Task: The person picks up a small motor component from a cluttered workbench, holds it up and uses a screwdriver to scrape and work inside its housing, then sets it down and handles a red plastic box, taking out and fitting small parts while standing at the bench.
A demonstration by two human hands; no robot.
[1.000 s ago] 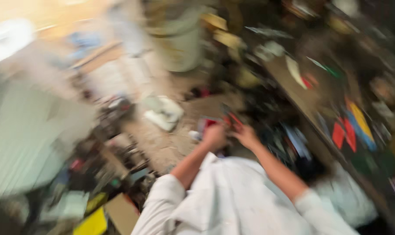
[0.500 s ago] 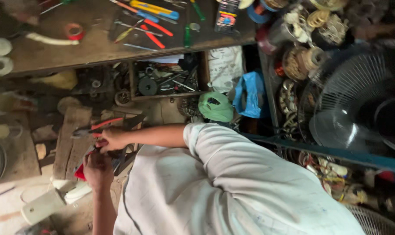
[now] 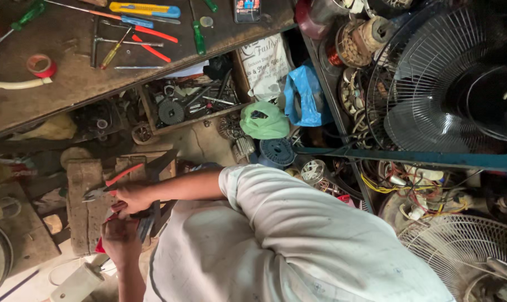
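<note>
cluttered workshop floor lies under you, packed dirt and scrap below a worn wooden workbench (image 3: pixel 69 84). your right hand (image 3: pixel 131 197) is closed around the red-handled metal pliers (image 3: pixel 105 187), whose nose points away from the grip toward the rough wooden block (image 3: pixel 86 207). just below that grip, your left hand (image 3: pixel 118 237) is closed on a small red object (image 3: pixel 111 215) that i cannot make out; part of it is hidden by the fingers. the two hands sit close together over the block, so the step in hand looks like working that small part with the pliers. the next move, by my judgement, calls for a steady hold with the left hand while you bring the pliers' nose onto the part.

beyond the pliers, an open wooden tray of dark metal parts (image 3: pixel 189 103) sits under the bench. farther out from the grip lie a green cloth bundle (image 3: pixel 263 120) and a blue plastic bag (image 3: pixel 305 92). on the benchtop lie screwdrivers, a yellow utility knife (image 3: pixel 144 9) and a roll of red tape (image 3: pixel 41 65). well apart from your hands stand wire fan guards (image 3: pixel 432 72) and tangled wires.
</note>
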